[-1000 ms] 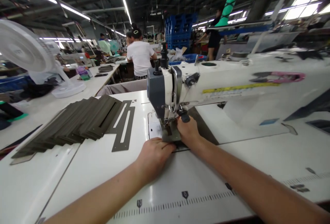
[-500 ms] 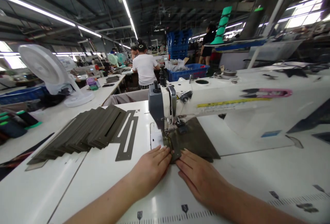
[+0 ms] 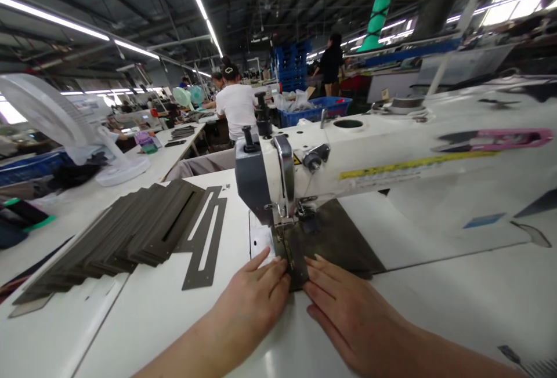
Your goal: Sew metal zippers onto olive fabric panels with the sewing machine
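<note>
A dark olive fabric panel (image 3: pixel 343 236) lies flat under the presser foot of a white sewing machine (image 3: pixel 383 146), with a narrow slotted strip (image 3: pixel 297 265) at its left side. My left hand (image 3: pixel 259 288) rests on the strip's left edge, fingers stretched out and lying flat. From the right, my right hand (image 3: pixel 343 302) presses the panel's near edge with extended fingers. Both hands sit just in front of the needle area, fingertips a little apart from each other. Part of the panel is hidden beneath the machine head and my fingers.
To the left, a fanned stack of olive panels (image 3: pixel 130 221) lies beside a slotted template piece (image 3: pixel 209 244). A white fan (image 3: pixel 117 163) stands behind. Pink-handled thread snips (image 3: pixel 509 139) rest on the machine arm. A person in a white shirt (image 3: pixel 236 108) sits ahead.
The camera view has moved closer and shifted, so the machine appears larger. My hands stay on the fabric by the needle; my left index finger now points a little more outward.
</note>
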The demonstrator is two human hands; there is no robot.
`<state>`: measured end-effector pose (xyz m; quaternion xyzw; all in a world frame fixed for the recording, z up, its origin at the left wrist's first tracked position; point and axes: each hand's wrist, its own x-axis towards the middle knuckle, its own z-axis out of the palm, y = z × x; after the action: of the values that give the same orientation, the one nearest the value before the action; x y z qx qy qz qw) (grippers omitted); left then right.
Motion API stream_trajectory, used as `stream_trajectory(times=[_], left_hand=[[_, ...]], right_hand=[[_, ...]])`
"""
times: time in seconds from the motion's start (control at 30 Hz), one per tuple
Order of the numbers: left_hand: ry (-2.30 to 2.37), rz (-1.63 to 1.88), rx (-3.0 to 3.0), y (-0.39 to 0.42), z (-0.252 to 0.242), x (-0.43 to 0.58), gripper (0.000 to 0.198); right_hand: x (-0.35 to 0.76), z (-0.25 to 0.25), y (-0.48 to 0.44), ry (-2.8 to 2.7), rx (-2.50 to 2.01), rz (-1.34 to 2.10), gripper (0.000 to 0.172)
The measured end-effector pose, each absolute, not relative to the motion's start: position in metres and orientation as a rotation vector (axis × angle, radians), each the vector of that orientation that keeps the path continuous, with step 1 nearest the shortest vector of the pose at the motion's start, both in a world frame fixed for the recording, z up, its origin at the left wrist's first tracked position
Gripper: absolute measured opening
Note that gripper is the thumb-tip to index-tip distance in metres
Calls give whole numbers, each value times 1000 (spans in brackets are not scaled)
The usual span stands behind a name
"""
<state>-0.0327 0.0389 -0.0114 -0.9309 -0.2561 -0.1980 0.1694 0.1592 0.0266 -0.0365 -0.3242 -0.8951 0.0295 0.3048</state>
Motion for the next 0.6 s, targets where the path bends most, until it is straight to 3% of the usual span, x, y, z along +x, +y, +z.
stream_trajectory(times=[0.43, 0.6], left_hand=[[-796, -579, -2693, 67, -12, -31, 34], [-872, -553, -2661, 74, -19, -33, 25]], right_hand=[[155, -35, 57, -2415, -840, 112, 32], [155, -30, 64, -2372, -836, 74, 27]])
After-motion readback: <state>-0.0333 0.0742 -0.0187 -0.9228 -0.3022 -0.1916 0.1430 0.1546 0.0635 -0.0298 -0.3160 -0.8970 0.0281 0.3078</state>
